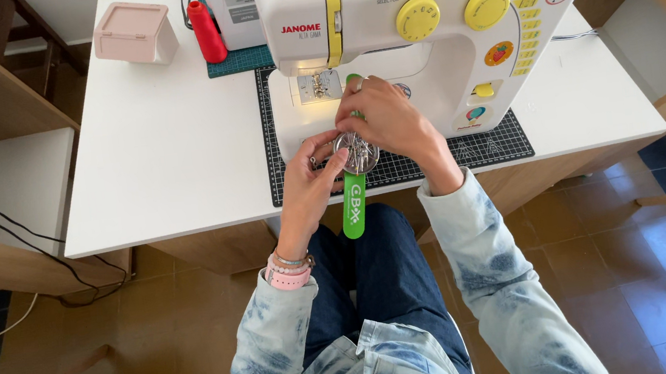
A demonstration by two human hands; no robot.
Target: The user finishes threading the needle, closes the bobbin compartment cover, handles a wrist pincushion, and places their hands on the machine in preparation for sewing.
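Note:
My left hand [307, 186] grips a small round clear case [360, 152] from the left, at the table's front edge. My right hand [386, 116] rests on top of the same case, fingers curled over its lid. Under both hands a green strap [353, 207] hangs down over the table edge toward my lap. The hands sit just in front of a white sewing machine [423, 21] with yellow dials, which stands on a dark cutting mat [399, 165]. What is inside the case I cannot make out.
A red thread spool [205, 32] and a pink lidded box [133, 32] stand at the back left of the white table [166, 157]. Wooden shelf units flank the table on both sides. A black cable [5, 234] trails across the left shelf.

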